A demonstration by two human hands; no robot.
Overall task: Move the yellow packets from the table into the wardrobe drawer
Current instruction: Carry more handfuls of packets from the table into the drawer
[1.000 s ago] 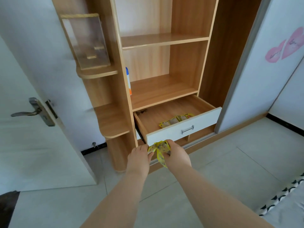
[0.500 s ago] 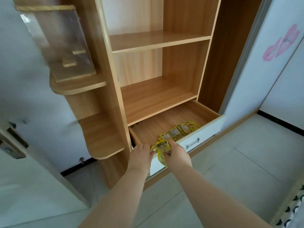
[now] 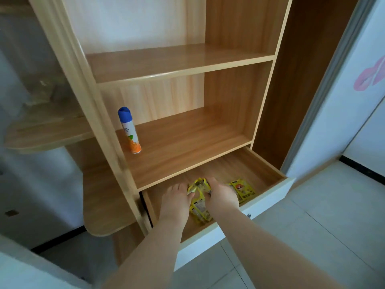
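Observation:
The wooden wardrobe drawer [image 3: 268, 170] with a white front is pulled out at the bottom of the wardrobe. Both hands are inside it, over its left half. My left hand [image 3: 175, 197] and my right hand [image 3: 221, 196] together hold a bunch of yellow packets [image 3: 199, 187] between them. Part of the bunch hangs down to the drawer floor, where more yellow packets [image 3: 201, 212] show below the hands. Another yellow packet [image 3: 242, 189] with a cartoon face lies flat on the drawer floor just right of my right hand.
A spray can [image 3: 129, 130] with a blue cap stands at the left of the shelf above the drawer. Rounded side shelves [image 3: 104, 205] jut out to the left. A white sliding door [image 3: 341, 101] with pink heart stickers stands to the right. The floor is tiled.
Both hands have moved forward from the drawer's front edge into the drawer, carrying the packets. The view has come closer to the wardrobe, and the spray can shows again.

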